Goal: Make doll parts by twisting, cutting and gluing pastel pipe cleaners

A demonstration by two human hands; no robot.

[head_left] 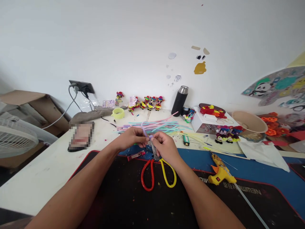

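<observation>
A purple pipe cleaner (143, 126) is pinched between my two hands, its free end sticking up and its lower part curled at the fingertips. My left hand (133, 139) is closed on it, thumb against fingers. From the other side my right hand (166, 147) grips the curled part, close to the left fingertips. Just below lie scissors (152, 175) with one red and one yellow handle; their blades are partly hidden by my right hand. Beyond my hands is a pile of pink, blue and purple pipe cleaners (162, 125).
A yellow glue gun (221, 171) rests on the black mat (119, 203) at right. Behind stand a black thermos (179, 101), a roll of tape (118, 113) and several small figures (151, 103). A phone (81, 136) lies left, near a white fan (19, 140).
</observation>
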